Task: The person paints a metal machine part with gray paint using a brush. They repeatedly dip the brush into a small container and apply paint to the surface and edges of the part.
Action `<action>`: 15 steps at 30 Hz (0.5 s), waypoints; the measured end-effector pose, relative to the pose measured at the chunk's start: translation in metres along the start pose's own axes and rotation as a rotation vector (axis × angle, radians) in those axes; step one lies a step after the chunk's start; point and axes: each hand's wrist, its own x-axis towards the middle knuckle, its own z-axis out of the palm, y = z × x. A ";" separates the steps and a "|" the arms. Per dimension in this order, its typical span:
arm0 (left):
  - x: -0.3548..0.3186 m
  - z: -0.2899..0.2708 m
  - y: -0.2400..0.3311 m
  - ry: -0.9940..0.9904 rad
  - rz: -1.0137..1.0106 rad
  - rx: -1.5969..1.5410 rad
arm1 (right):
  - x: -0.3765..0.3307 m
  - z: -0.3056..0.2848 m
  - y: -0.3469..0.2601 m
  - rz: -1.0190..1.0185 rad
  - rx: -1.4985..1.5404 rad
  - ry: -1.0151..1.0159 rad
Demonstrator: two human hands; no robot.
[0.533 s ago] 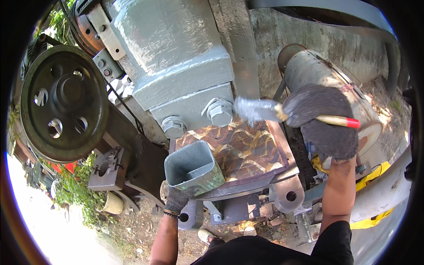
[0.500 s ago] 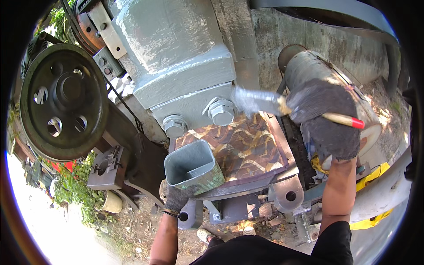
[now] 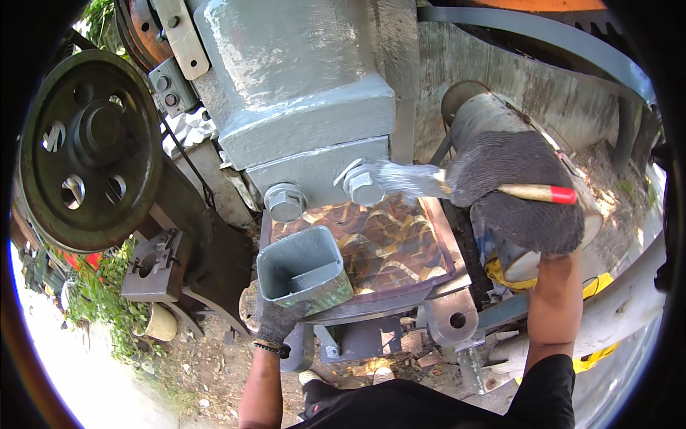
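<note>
Closing around the wooden handle, the gloved right grip [image 3: 529, 193] is clamped on a paintbrush [image 3: 411, 179] at the right of the view. The brush's long axis runs nearly crosswise, its bristles pointing left out of the fist and its red-tipped end showing on the other side, slightly lower. The bristles overlap the right side of the right bolt [image 3: 366, 187] on the grey machine block [image 3: 300, 161]; how firmly they press cannot be told. Of the two hands, the right is nearer this bolt, which lies leftward from it almost along the brush's own line. The left bolt [image 3: 286, 203] sits farther along that way, beyond the bristles' reach.

Down and to the left, the gloved left grip [image 3: 280, 322] is clasped on the lower left corner of a square-mouthed container [image 3: 332, 286], its fingers partly hidden. The container's open mouth faces up, showing grey-coated inner walls, below the bolts and in front of the patterned cover [image 3: 393, 247]. Brush and container stand well apart.
</note>
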 end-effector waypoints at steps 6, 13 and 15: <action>0.001 0.004 0.016 0.070 0.032 0.065 | 0.001 0.001 -0.007 0.031 -0.048 -0.018; -0.012 0.001 -0.012 -0.056 -0.116 0.004 | -0.003 0.012 -0.013 0.064 -0.081 -0.010; -0.013 -0.001 -0.015 -0.089 -0.128 0.017 | -0.005 0.018 -0.015 0.081 -0.099 0.004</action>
